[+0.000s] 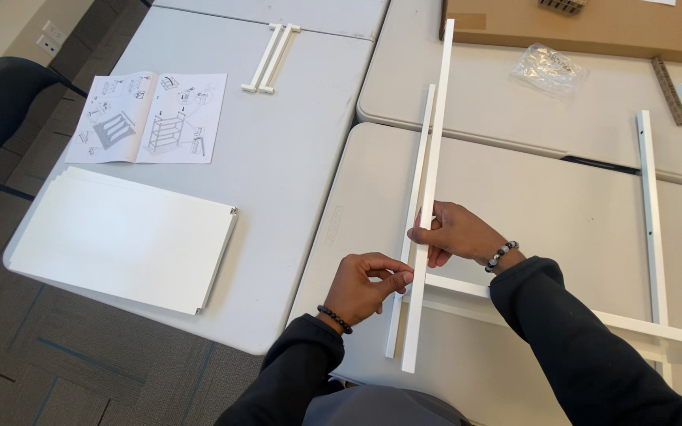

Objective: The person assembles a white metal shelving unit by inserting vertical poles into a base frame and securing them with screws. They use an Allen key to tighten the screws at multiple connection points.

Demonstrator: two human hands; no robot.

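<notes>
Under both hands spread pale grey plastic folding tables (278, 173) pushed edge to edge, the broadest surfaces in view. Well off to the left of the left hand lies a stack of flat white rectangular metal shelf panels (124, 241), and beyond it an open black-and-white assembly leaflet (148, 118). Far ahead of the right hand sits a flat brown cardboard carton (586, 28), with a crumpled clear plastic bag (548, 69) just in front of it. Running straight away from the body is the long white metal upright rail (429, 197), its long axis almost in line with the person's gaze, near end by the table edge and far end touching the carton; a second, shorter white rail (416, 189) lies just beside it on its left. The right hand (455, 235) is closed around the long rail from the right side, a little nearer than mid-length, fingers wrapped over it. A white cross rail (562, 309) passes under the right forearm, out to a further white upright rail (651, 221) well to the right. The left hand (363, 285) sits nearer the body, just left of the two rails, fingers pinched narrow toward the thumb; whether it holds some small part I cannot tell. Two short white bars (271, 57) lie far ahead of it.
</notes>
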